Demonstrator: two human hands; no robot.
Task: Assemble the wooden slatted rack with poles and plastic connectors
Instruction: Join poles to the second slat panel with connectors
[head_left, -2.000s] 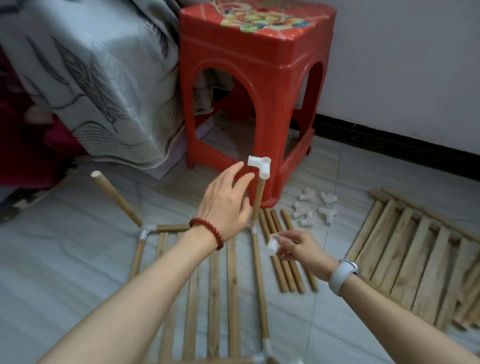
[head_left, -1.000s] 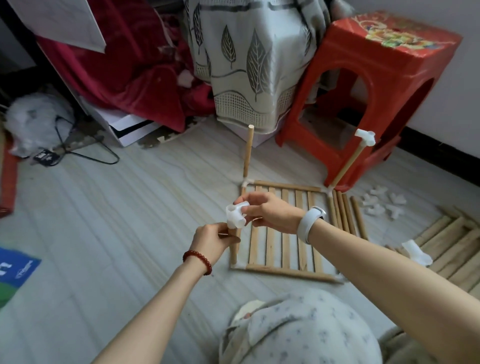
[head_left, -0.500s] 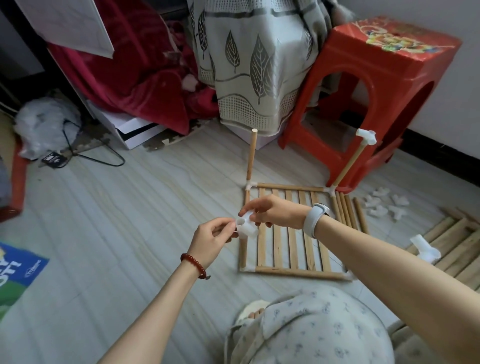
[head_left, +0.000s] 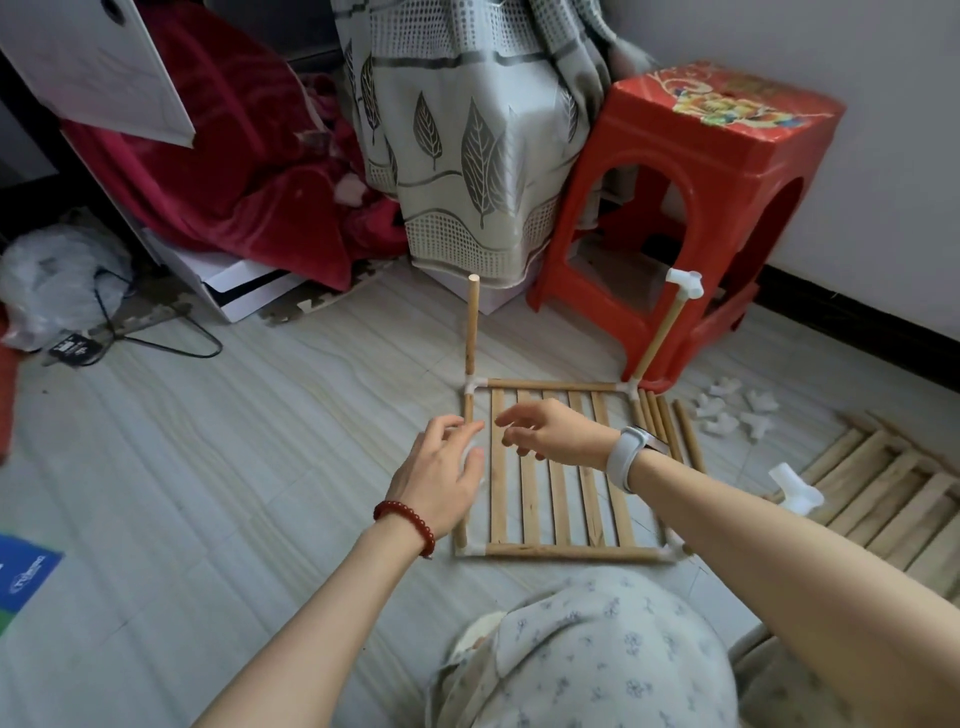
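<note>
one flat wooden slatted panel (head_left: 563, 473) carries two upright poles; second panel (head_left: 904, 499), loose white connectors (head_left: 735, 413) remain. fingers (head_left: 457, 428) spread.

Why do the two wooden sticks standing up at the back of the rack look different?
The back-left wooden pole stands nearly straight up, while the back-right wooden pole leans towards the red plastic stool. The left pole's top is bare wood; the right pole wears a white plastic connector on top. Both rise from white corner connectors of the flat wooden slatted rack on the floor, and neither hand touches them.
</note>
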